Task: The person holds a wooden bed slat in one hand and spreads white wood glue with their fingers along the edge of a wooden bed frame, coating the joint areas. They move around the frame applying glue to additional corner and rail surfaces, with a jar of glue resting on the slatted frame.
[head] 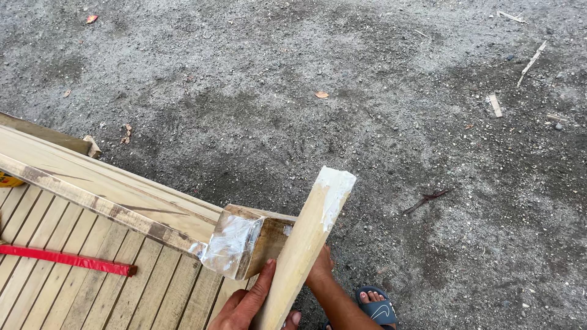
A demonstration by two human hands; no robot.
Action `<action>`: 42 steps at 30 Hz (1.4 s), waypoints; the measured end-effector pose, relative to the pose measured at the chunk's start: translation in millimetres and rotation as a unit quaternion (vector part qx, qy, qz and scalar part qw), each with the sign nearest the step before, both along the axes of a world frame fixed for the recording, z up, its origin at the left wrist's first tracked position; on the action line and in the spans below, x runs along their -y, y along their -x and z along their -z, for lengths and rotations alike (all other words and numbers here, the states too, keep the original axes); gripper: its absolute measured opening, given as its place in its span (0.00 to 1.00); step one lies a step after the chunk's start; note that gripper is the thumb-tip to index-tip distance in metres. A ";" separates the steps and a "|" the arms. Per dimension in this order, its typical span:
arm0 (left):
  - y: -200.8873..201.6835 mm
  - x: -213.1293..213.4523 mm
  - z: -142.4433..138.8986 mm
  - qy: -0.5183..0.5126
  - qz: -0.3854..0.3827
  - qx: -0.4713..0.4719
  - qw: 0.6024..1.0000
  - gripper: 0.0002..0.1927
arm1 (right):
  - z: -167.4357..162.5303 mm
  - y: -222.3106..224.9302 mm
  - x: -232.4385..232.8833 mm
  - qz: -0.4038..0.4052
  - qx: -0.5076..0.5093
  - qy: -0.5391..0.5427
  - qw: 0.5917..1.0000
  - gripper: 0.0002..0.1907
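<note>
Between both hands' fingers (264,282) (thumb outside) rises a wooden stick (306,241).

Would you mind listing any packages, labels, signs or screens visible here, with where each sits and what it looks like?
No signs or screens show.
Yellow object: at the far left edge beside the wooden boards, mostly cut off; possibly a package, too little shows to tell.
Sandal: bottom edge, dark blue with a pale mark on its strap.

pale wooden slat (306,244), tilted upright, glue-whitened top end, beside glue-coated beam end (235,244)
</note>
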State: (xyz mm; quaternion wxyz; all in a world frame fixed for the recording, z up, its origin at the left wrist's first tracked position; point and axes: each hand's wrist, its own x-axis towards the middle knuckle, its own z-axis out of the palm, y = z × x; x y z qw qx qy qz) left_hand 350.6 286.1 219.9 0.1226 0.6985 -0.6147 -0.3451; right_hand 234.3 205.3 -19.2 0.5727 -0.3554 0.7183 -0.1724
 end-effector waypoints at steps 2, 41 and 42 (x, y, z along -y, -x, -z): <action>0.3 0.2 0.9 -0.079 -0.036 0.013 0.996 0.53 | 1.5 -3.6 -0.7 -0.085 -0.090 0.024 0.992 0.29; -5.0 23.3 110.0 -0.096 -0.194 -0.363 0.906 0.49 | -176.4 161.6 44.1 -0.067 0.116 0.522 0.843 0.42; -2.5 25.3 110.1 -0.098 -0.196 -0.370 0.903 0.49 | -188.3 163.8 47.9 -0.078 0.093 0.522 0.844 0.41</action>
